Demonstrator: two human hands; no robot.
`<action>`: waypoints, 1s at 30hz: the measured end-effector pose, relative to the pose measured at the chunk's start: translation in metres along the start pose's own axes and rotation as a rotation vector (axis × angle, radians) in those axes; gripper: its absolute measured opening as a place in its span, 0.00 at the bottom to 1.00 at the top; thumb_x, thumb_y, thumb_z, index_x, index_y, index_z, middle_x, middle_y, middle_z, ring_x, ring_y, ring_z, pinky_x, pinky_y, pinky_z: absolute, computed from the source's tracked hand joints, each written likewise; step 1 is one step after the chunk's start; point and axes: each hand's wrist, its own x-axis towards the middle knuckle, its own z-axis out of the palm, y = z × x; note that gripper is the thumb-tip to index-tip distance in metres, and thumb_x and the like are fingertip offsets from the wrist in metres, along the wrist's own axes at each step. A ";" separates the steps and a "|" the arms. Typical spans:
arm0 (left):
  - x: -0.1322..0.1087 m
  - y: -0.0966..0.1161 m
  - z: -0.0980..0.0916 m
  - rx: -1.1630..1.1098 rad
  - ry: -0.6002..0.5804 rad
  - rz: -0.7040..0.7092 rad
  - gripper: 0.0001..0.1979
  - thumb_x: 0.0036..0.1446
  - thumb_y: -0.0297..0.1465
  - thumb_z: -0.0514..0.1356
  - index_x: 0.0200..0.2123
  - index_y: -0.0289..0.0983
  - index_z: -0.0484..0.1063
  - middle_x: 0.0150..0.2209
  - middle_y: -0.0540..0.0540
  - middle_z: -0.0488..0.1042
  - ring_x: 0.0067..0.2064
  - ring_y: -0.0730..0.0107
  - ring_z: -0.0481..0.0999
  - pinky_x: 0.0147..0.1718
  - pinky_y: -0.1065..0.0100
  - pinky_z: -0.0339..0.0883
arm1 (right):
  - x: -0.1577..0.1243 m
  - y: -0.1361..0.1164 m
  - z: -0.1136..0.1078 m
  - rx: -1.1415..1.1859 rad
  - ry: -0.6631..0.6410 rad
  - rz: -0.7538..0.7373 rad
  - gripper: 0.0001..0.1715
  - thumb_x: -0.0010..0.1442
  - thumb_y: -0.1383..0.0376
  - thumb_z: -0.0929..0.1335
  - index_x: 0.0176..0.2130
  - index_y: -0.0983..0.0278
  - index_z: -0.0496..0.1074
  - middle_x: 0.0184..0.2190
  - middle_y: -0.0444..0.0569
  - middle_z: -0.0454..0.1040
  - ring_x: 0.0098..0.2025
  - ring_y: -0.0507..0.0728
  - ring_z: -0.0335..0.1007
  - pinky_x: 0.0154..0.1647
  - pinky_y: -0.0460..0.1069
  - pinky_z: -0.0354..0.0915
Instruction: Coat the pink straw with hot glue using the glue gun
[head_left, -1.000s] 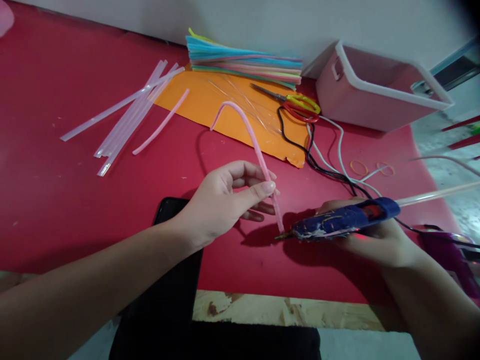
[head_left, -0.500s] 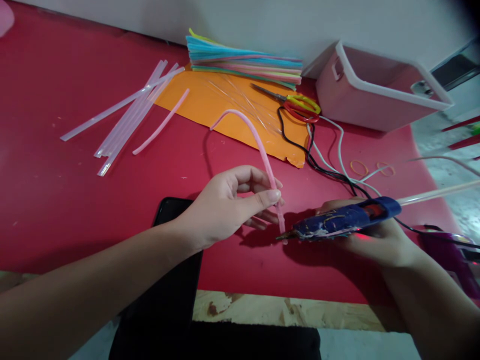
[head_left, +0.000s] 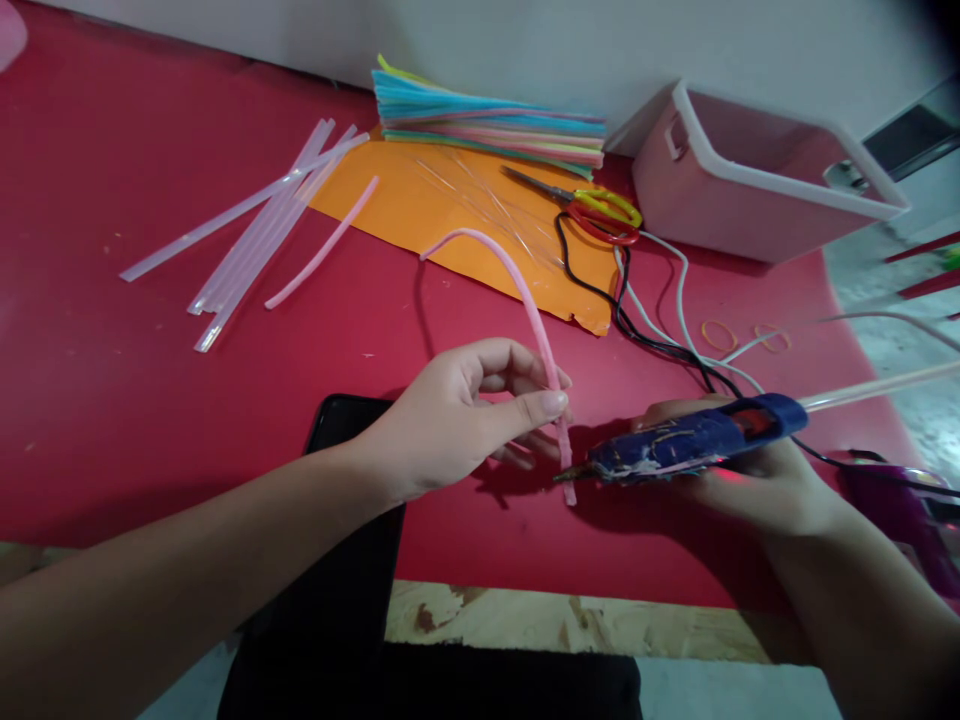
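Note:
My left hand (head_left: 480,415) pinches a curved pink pipe cleaner (head_left: 523,283) between thumb and fingers, near its lower end. The upper part of the pipe cleaner arches away to the left, over the edge of the orange envelope (head_left: 480,215). In my right hand (head_left: 765,490) is a dark blue hot glue gun (head_left: 667,445), a clear glue stick (head_left: 885,387) jutting from its back. The nozzle lies at the pipe cleaner's lower end; whether they touch I cannot tell. The gun hides most of my right fingers.
Clear straws or sticks (head_left: 255,225) and a short pink pipe cleaner (head_left: 322,245) lie left. Behind are a bundle of coloured pipe cleaners (head_left: 487,120), scissors (head_left: 600,212) and a pink bin (head_left: 750,205). Cords (head_left: 660,345) run along the right; a black phone-like slab (head_left: 345,560) lies below my left wrist.
My left hand has moved slightly down and right with the pipe cleaner, so its lower end now reaches further below the nozzle. The glue gun has barely moved.

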 end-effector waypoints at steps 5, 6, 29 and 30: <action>0.000 -0.001 0.000 -0.008 -0.017 -0.003 0.08 0.59 0.29 0.70 0.33 0.36 0.72 0.28 0.51 0.78 0.28 0.71 0.83 0.29 0.71 0.78 | 0.000 0.000 -0.001 0.012 0.022 0.021 0.07 0.53 0.66 0.74 0.26 0.58 0.73 0.20 0.43 0.70 0.20 0.55 0.66 0.18 0.46 0.65; 0.000 -0.001 0.000 -0.016 -0.025 0.001 0.09 0.58 0.29 0.70 0.33 0.36 0.72 0.28 0.51 0.78 0.28 0.71 0.82 0.29 0.72 0.78 | 0.000 0.000 0.000 0.014 0.030 0.021 0.07 0.52 0.66 0.74 0.26 0.57 0.73 0.20 0.43 0.70 0.20 0.55 0.66 0.18 0.46 0.65; 0.002 0.001 -0.001 -0.085 0.052 0.013 0.09 0.56 0.27 0.72 0.33 0.36 0.73 0.29 0.54 0.78 0.26 0.75 0.82 0.28 0.76 0.76 | -0.002 0.002 -0.009 0.050 -0.053 -0.043 0.12 0.58 0.51 0.75 0.33 0.56 0.82 0.20 0.48 0.75 0.18 0.57 0.69 0.18 0.49 0.68; 0.001 0.001 -0.001 -0.088 0.052 0.009 0.09 0.55 0.26 0.71 0.33 0.36 0.73 0.29 0.53 0.78 0.26 0.75 0.82 0.28 0.75 0.76 | -0.001 0.002 -0.009 0.048 -0.071 -0.038 0.11 0.58 0.52 0.75 0.32 0.56 0.82 0.20 0.48 0.75 0.18 0.57 0.69 0.18 0.49 0.67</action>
